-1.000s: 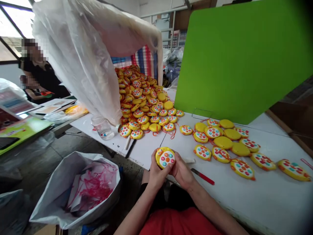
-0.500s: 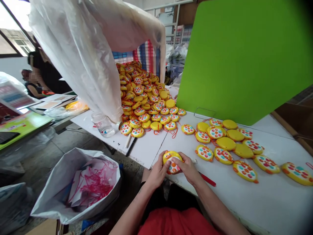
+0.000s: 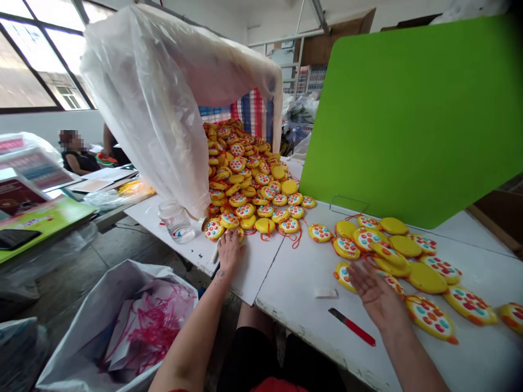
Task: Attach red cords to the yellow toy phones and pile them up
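Observation:
A big heap of yellow round toys with coloured buttons (image 3: 245,174) spills from under a clear plastic bag (image 3: 163,103) onto the white table (image 3: 294,283). My left hand (image 3: 229,249) reaches to the heap's near edge, fingers stretched out and touching a yellow toy (image 3: 239,234) there. My right hand (image 3: 373,291) hovers open, palm up and fingers spread, over a loose row of the same toys (image 3: 392,256) on the right. It holds nothing.
A red-handled cutter (image 3: 352,326) and a small white piece (image 3: 326,293) lie near the table's front edge. A clear jar (image 3: 175,220) stands left of the heap. A green board (image 3: 408,109) stands behind. A white bag with pink strings (image 3: 134,321) sits on the floor. A person (image 3: 77,155) sits far left.
Both hands held one yellow toy at the table edge. Now the toy is gone from them: the left hand has reached to the heap, the right has swung open over the row.

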Tool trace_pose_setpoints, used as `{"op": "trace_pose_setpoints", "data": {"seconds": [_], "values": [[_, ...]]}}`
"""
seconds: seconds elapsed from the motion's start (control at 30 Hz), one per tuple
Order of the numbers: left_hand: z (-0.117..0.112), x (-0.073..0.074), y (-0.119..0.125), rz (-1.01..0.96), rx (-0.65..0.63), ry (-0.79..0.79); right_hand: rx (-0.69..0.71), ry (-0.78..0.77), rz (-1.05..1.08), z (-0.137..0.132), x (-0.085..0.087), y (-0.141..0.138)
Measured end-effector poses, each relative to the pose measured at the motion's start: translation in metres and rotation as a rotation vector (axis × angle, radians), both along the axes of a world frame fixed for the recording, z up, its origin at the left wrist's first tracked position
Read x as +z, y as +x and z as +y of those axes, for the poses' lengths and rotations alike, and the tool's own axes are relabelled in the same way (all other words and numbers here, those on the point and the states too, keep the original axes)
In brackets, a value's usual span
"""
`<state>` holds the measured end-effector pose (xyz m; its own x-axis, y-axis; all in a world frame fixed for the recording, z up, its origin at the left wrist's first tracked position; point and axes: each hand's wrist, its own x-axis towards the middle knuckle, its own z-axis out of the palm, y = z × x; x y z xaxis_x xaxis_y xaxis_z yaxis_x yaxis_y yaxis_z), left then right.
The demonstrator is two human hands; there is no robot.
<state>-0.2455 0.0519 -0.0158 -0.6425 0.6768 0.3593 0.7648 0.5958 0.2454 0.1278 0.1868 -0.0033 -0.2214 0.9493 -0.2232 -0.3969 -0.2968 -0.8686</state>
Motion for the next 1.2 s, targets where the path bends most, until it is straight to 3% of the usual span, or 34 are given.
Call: {"op": "trace_pose_setpoints", "data": {"seconds": [0.17,0.33,0.5,0.67,0.73,0.8,0.9,1.0,1.1,1.2], "values": [[0.010,-0.008,0.000,0.007,-0.104,0.043,0.213,-0.095,-0.048,-0.044,-0.011,-0.031],[0.011,-0.009,0.016,-0.032,-0.303,0.099,0.448,-0.107,-0.076,-0.068,-0.005,-0.058],[0.002,-0.005,0.071,-0.109,-0.548,0.173,0.513,-0.170,-0.047,-0.076,0.005,-0.082],[-0.022,0.003,0.138,-0.223,-0.919,0.243,0.501,-0.177,0.154,-0.079,0.002,-0.098],[-0.031,0.005,0.150,-0.310,-0.899,0.319,0.432,-0.133,0.178,-0.082,-0.001,-0.097],[-0.037,0.004,0.153,-0.527,-0.741,0.426,0.406,-0.104,0.161,-0.085,-0.002,-0.093],[-0.040,0.004,0.151,-1.125,-0.545,0.561,0.481,-0.027,0.050,-0.089,0.000,-0.087],[-0.042,0.009,0.147,-1.598,-0.505,0.553,0.547,0.094,-0.109,-0.089,0.003,-0.083],[-0.044,0.017,0.147,-1.763,-0.573,0.491,0.526,0.173,-0.214,-0.087,0.003,-0.082],[-0.045,0.022,0.152,-1.752,-0.611,0.458,0.507,0.171,-0.229,-0.087,0.003,-0.080]]}}
